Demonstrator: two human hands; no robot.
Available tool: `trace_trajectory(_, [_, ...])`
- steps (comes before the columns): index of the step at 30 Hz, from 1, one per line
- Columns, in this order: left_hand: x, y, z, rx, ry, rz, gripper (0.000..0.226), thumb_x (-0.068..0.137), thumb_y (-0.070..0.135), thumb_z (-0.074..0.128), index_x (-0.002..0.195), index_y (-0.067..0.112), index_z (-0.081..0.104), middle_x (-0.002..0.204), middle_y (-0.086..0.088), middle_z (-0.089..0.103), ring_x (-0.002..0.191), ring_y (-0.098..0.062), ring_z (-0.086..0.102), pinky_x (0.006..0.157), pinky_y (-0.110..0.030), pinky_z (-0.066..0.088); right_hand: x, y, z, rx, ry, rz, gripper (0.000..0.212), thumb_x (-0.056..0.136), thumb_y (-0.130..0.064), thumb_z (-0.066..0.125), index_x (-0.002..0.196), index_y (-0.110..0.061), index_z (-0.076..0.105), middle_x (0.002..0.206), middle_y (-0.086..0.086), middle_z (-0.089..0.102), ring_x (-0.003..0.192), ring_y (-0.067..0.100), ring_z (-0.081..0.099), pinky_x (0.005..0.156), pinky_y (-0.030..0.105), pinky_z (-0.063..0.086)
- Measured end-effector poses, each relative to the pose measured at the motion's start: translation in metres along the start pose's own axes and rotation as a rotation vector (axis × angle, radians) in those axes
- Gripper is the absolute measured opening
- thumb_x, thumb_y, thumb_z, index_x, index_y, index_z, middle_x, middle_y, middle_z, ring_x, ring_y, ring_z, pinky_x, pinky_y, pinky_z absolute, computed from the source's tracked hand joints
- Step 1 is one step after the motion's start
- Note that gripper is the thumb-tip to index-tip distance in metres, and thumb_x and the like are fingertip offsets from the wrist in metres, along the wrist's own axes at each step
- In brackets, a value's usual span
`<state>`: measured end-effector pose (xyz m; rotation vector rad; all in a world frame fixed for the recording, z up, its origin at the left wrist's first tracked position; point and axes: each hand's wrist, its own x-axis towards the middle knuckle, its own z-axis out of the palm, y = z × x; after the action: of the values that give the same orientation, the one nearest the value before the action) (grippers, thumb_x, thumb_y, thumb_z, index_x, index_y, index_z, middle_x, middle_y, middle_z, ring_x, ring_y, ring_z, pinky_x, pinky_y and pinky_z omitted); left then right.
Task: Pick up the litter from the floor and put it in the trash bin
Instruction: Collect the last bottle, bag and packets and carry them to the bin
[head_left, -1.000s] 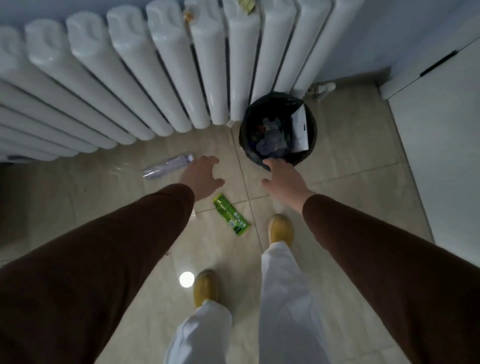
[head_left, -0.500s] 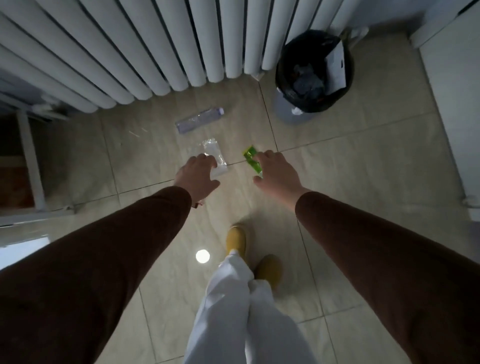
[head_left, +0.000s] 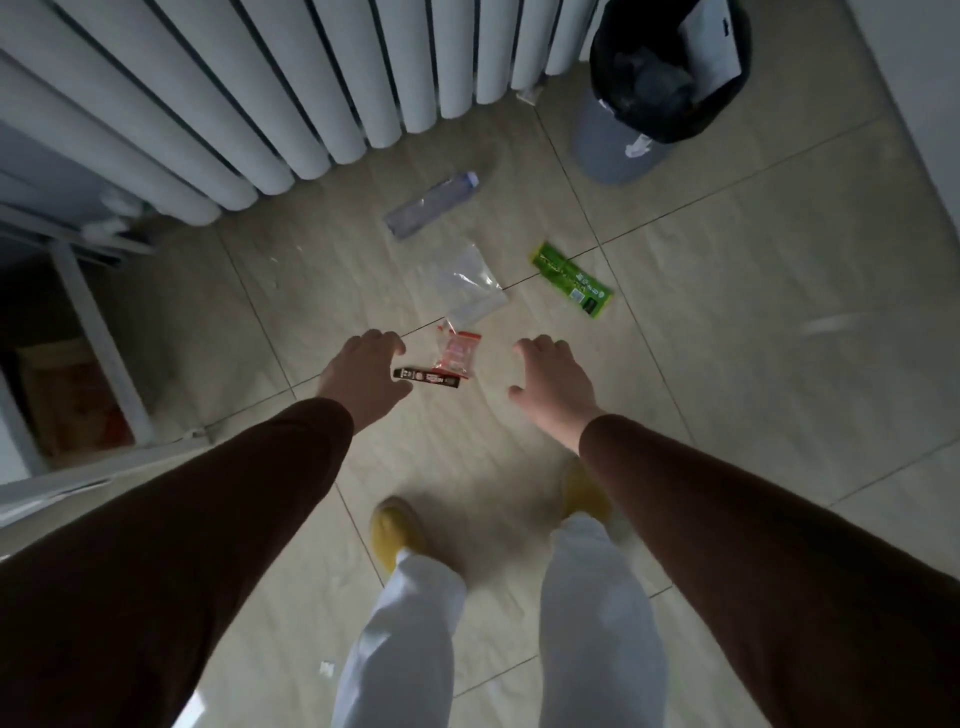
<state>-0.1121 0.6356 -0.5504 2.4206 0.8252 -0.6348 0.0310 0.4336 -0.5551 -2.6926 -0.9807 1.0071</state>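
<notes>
Litter lies scattered on the tiled floor. A black stick wrapper (head_left: 427, 378) and a red-and-clear packet (head_left: 457, 353) sit between my hands. Beyond them lie a clear plastic bag (head_left: 467, 286), a green wrapper (head_left: 571, 279) and a clear plastic bottle (head_left: 431, 203). The grey trash bin (head_left: 613, 150) with a black liner stands at the upper right, partly filled. My left hand (head_left: 361, 379) hovers open just left of the black wrapper. Open too, my right hand (head_left: 553, 382) is to the right of the red packet. Neither hand holds anything.
A white column radiator (head_left: 260, 93) runs along the wall at the top. A white shelf frame (head_left: 98, 332) with a box stands at the left. A white cabinet face (head_left: 924, 104) borders the right. My feet in yellow slippers (head_left: 395, 530) stand below the hands.
The view has pulled back from the bin. Both hands have moved down and away from the clear bag and green wrapper, now flanking the black and red wrappers.
</notes>
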Motion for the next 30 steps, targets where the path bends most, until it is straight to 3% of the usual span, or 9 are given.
trace_trajectory(6, [0.019,-0.061,0.007,0.083,-0.099,-0.002,0.046,0.083,0.030,0.069,0.126,0.019,0.055,0.122,-0.002,0.054,0.117,-0.023,0.051,0.097,-0.041,0.047,0.020,-0.035,0.053,0.060,-0.025,0.073,0.051,0.088,-0.025,0.065,0.135,-0.014,0.048,0.127,0.009,0.053,0.119,0.028,0.047,0.093,0.040,0.049])
trace_trajectory(14, [0.118,-0.078,0.025,0.158,-0.163,0.101,0.044,0.085,0.027,0.067,0.126,0.018,0.054,0.122,-0.002,0.054,0.114,-0.022,0.052,0.094,-0.038,0.048,0.103,-0.017,0.094,0.085,-0.080,0.167,0.048,0.089,-0.015,0.061,0.135,-0.012,0.046,0.126,0.009,0.050,0.118,0.029,0.049,0.090,0.040,0.050])
trace_trajectory(17, [0.170,-0.085,0.037,0.200,-0.158,0.142,0.043,0.086,0.024,0.066,0.127,0.017,0.053,0.123,-0.004,0.053,0.115,-0.023,0.051,0.093,-0.040,0.048,0.145,-0.010,0.115,-0.003,-0.077,0.058,0.046,0.087,-0.008,0.058,0.132,-0.014,0.048,0.124,0.009,0.052,0.115,0.029,0.051,0.085,0.041,0.049])
trace_trajectory(21, [0.230,-0.095,0.065,0.214,-0.185,0.211,0.043,0.086,0.019,0.063,0.128,0.014,0.052,0.126,-0.007,0.052,0.117,-0.025,0.049,0.094,-0.042,0.048,0.194,-0.009,0.155,-0.182,-0.122,-0.121,0.055,0.088,-0.003,0.048,0.141,-0.017,0.043,0.138,0.008,0.049,0.123,0.030,0.048,0.089,0.042,0.046])
trace_trajectory(23, [0.257,-0.102,0.082,0.225,-0.185,0.257,0.043,0.086,0.019,0.064,0.127,0.014,0.052,0.126,-0.007,0.051,0.117,-0.026,0.048,0.094,-0.044,0.047,0.214,-0.011,0.179,-0.289,-0.129,-0.239,0.048,0.089,-0.008,0.039,0.135,-0.015,0.048,0.142,0.009,0.046,0.126,0.032,0.048,0.089,0.043,0.046])
trace_trajectory(26, [0.292,-0.114,0.109,0.231,-0.182,0.309,0.043,0.084,0.017,0.065,0.125,0.014,0.053,0.126,-0.008,0.050,0.116,-0.027,0.047,0.092,-0.044,0.046,0.238,-0.010,0.220,-0.406,-0.162,-0.390,0.038,0.093,-0.007,0.043,0.128,-0.017,0.051,0.138,0.004,0.048,0.125,0.030,0.047,0.090,0.042,0.046])
trace_trajectory(30, [0.320,-0.128,0.141,0.194,-0.173,0.382,0.044,0.082,0.015,0.065,0.125,0.014,0.054,0.128,-0.007,0.050,0.116,-0.027,0.047,0.093,-0.044,0.046,0.265,0.001,0.268,-0.479,-0.236,-0.360,0.050,0.096,-0.002,0.042,0.143,-0.020,0.037,0.156,0.002,0.029,0.139,0.032,0.035,0.093,0.043,0.047])
